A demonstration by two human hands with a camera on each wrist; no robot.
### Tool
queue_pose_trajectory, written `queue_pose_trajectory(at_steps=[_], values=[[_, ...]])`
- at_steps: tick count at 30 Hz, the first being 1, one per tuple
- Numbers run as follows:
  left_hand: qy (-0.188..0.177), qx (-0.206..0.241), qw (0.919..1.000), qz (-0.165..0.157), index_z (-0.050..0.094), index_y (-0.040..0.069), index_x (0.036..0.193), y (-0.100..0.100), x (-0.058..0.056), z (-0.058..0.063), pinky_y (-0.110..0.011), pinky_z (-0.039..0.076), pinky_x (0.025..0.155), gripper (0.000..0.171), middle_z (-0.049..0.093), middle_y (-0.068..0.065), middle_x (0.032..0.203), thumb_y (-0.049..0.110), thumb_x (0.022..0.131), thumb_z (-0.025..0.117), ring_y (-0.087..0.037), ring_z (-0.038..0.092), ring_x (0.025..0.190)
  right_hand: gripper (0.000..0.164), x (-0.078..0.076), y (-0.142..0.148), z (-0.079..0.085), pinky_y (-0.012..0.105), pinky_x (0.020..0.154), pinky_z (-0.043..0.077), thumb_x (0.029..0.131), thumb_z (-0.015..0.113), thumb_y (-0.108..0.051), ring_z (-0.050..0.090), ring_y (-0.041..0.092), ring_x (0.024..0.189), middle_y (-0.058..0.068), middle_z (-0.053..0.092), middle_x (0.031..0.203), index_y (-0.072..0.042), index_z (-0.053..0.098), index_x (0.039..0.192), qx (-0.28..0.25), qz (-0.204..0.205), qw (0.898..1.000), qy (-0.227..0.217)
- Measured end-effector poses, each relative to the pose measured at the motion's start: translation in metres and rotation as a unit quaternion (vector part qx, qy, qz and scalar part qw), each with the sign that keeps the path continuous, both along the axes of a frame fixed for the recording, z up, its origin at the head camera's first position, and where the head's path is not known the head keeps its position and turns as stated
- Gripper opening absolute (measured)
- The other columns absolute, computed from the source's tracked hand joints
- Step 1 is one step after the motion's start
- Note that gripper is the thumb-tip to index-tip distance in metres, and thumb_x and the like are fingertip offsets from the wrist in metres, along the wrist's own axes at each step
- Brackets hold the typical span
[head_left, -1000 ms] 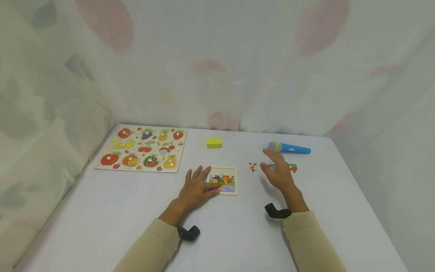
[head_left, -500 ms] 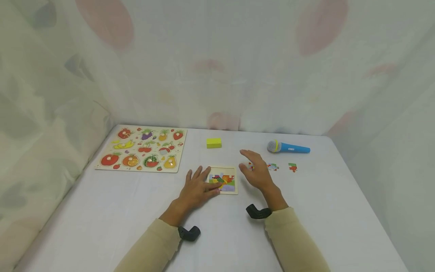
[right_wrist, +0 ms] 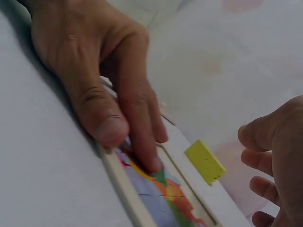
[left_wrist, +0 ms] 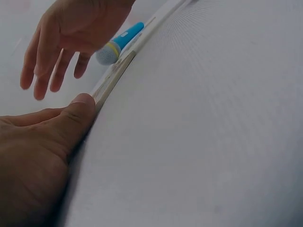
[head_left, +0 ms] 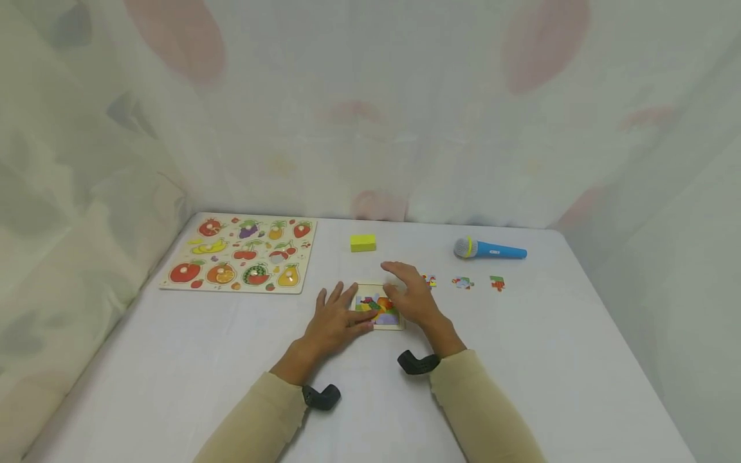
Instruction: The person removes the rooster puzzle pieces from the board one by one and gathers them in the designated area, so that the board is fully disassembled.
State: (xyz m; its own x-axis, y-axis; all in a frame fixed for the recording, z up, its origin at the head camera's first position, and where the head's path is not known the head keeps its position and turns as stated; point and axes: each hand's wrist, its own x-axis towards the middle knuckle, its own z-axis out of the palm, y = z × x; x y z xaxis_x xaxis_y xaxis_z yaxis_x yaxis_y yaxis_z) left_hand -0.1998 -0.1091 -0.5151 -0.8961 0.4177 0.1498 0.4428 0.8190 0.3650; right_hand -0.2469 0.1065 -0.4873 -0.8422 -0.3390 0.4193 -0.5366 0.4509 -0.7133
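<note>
My left hand [head_left: 338, 325] rests on the left side of a small wooden jigsaw tray [head_left: 389, 328]. In the right wrist view its thumb [right_wrist: 111, 130] lies at the tray's near rim, with a finger on the colourful picture pieces [right_wrist: 154, 203]. Over the tray's right side hovers my right hand [head_left: 413, 299], thumb and index finger spread apart. Nothing shows between those fingers in the left wrist view. Part of the picture is hidden under both hands. Right of the tray lie three loose jigsaw pieces [head_left: 462, 283], the nearest partly behind my right hand.
A fruit peg puzzle board [head_left: 240, 254] lies at the back left. A yellow block [head_left: 363, 242] sits behind the tray. At the back right is a blue toy microphone [head_left: 498, 251]. Pale curtains [head_left: 370, 128] enclose the white table [head_left: 521, 360] behind and at the sides.
My right hand has moved left, from above the loose pieces to over the tray, uncovering those pieces. The left hand has stayed in place on the tray.
</note>
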Motion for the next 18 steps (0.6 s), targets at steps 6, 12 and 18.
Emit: queue_pose_trajectory(at_steps=[6,12,18], values=[[0.004,0.003,1.0000,-0.005,0.064,0.043,0.123,-0.001,0.000,-0.001,-0.061,0.004,0.109,0.038,0.030,-0.012,0.154,0.058,0.090,0.056,-0.039,0.016,0.142,0.041,-0.002,-0.008,-0.009,0.041,0.108,0.029,0.091,0.063,-0.006,0.041,0.024,0.132,0.008,0.056,0.135,-0.009,0.059,0.131,0.028,0.020,0.999,-0.017],[0.022,0.006,0.9997,-0.012,0.067,0.040,0.121,-0.002,0.000,-0.001,-0.064,0.007,0.107,0.037,0.033,-0.014,0.152,0.057,0.090,0.057,-0.043,0.019,0.140,0.039,0.001,-0.014,-0.013,0.039,0.109,0.028,0.092,0.061,-0.007,0.041,0.024,0.132,0.009,0.055,0.136,-0.008,0.060,0.131,0.051,0.031,0.998,-0.024],[0.038,-0.003,0.9992,-0.013,0.066,0.039,0.122,-0.001,0.000,-0.002,-0.065,0.009,0.106,0.037,0.036,-0.014,0.150,0.057,0.090,0.057,-0.044,0.021,0.139,0.036,0.003,-0.017,-0.019,0.042,0.109,0.028,0.095,0.058,-0.012,0.039,0.023,0.134,0.008,0.054,0.137,-0.008,0.060,0.131,0.083,0.034,0.995,-0.036]])
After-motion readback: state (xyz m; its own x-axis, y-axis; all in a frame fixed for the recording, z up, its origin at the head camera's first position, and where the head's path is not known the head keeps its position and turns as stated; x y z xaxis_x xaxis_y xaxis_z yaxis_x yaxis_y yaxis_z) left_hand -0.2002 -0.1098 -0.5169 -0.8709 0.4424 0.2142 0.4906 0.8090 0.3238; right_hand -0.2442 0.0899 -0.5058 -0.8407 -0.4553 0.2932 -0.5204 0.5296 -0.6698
